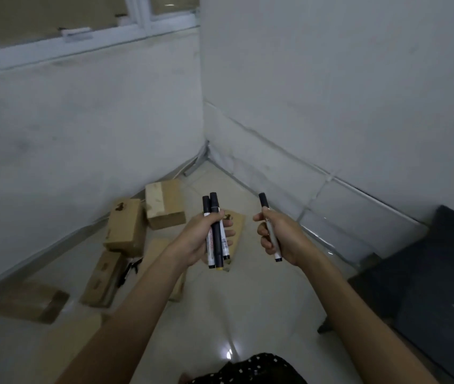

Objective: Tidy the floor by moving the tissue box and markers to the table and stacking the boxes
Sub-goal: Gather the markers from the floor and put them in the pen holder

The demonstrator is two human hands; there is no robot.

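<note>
Three markers (216,231) gripped in left hand (196,241), one marker (263,202) gripped in right hand (282,234).

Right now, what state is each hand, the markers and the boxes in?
left hand: grips the three markers together.
three markers: upright bundle, off the floor.
right hand: grips the single marker.
single marker: slightly tilted, off the floor.
cardboard boxes: scattered on the floor near the corner, not stacked.
tissue box: not in view.
</note>
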